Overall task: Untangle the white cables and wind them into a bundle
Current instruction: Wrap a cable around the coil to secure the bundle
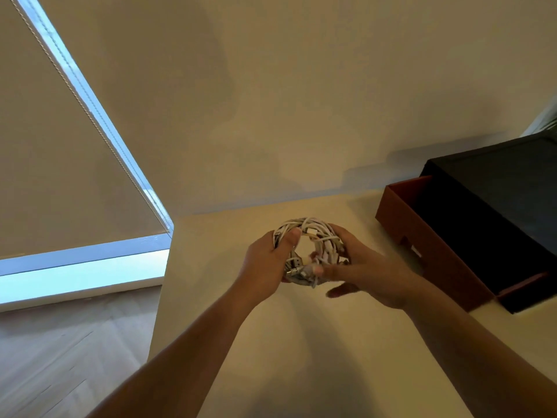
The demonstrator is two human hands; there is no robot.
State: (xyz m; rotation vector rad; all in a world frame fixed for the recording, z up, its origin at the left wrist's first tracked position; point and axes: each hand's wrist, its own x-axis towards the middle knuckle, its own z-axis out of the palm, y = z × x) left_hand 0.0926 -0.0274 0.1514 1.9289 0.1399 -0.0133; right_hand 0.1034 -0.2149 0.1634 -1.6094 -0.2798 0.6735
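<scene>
Two bare forearms reaching up from the near edge, converging over the pale cream surface (301, 342). Left hand (265, 267) wrapped around the left side of the coil, thumb hooked over the top into the central hole, fingers (289, 279) curled closed underneath. Right hand (367, 273) cupped against the right side, fingers pressed around the strands there, thumb stretched loose below and left, touching nothing visible. Slight motion blur on that hand, so the exact pinch could not be told.

Between the two palms, the ring-shaped bundle of thin white cables (307, 233), held in the air above the surface, hole facing roughly toward the camera. Mostly wound, judged by the tidy loops along the top; messier at the bottom, where connector ends (297, 268) and a few crossing strands bunched together just beside the right fingertips. Loose ends lay low in the ring, nearer the right hand, with the left serving as the anchor; tucking likely to fall to the right.

Farther right, a rust-brown open cardboard box (422, 245) with a black lid or box (497, 191) lying in it, well apart from the hands. Beyond, a plain cream wall (301, 86); far left, a beige roller blind (45, 161) and wooden floor (60, 357).
</scene>
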